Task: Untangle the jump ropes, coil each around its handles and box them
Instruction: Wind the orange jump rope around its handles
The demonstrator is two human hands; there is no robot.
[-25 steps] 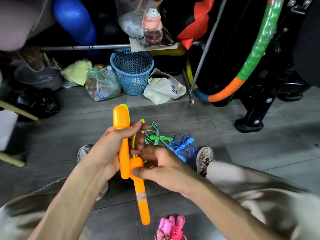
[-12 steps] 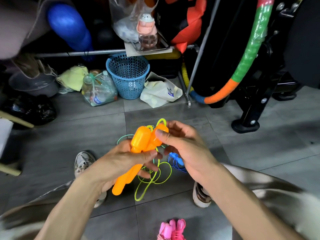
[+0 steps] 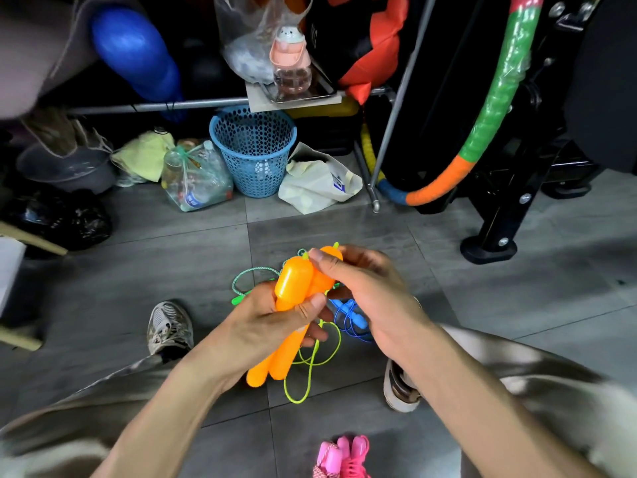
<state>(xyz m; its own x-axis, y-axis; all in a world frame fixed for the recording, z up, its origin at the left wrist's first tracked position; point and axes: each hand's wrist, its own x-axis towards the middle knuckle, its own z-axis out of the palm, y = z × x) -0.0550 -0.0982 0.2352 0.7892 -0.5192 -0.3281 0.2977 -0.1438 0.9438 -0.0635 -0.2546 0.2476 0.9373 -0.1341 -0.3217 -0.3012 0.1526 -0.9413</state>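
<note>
I have the two orange handles (image 3: 293,305) side by side in front of me, above the floor between my shoes. My left hand (image 3: 265,326) is wrapped round their middle, thumb across the front, so it carries the weight. My right hand (image 3: 365,298) is curled over the top ends, fingertips pinching the far handle near its cap.

What matters next is how the handles lie. Their long axis runs on a slant: the fat capped ends point up and away from me toward the blue basket (image 3: 253,150), and the thin ends point down toward my left knee. The yellow-green cord (image 3: 312,363) hangs loose in loops below the handles, on their right side, just under my right wrist. So I judge my right hand is the nearer one to gather it, while the left keeps the pair steady, and the turns should go crosswise to that slant.

Beyond the handles, on the floor, lie the green rope (image 3: 248,281) to their left and the blue rope (image 3: 348,315) to their right, partly hidden by my hands. The pink rope (image 3: 344,457) sits nearer me than the handles. I see no box.
</note>
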